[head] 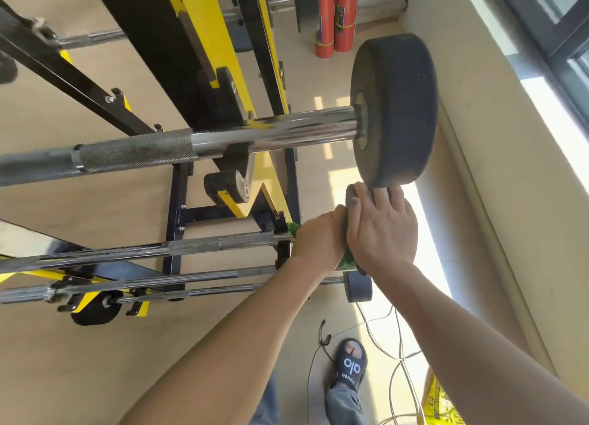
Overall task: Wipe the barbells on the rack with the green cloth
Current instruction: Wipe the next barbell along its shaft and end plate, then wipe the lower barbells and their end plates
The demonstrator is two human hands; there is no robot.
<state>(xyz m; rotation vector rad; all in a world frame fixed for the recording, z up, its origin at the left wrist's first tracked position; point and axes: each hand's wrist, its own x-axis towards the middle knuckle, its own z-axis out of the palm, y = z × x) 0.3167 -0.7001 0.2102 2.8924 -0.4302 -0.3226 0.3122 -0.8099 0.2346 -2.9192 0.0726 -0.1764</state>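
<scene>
The left hand point(314, 238) gripped the soft, light cloth point(345, 262) around the stiff, likely slick bar point(220, 243), while the right hand point(379, 230) clasped the heavy plate point(352, 195) beside it.

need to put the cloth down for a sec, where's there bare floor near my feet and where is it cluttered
Bare floor lies left of the sandalled foot, below the lowest barbell. Right of the foot it is crowded: loose cables and a yellow bag. Both hands work at the green cloth by the rack end.
</scene>
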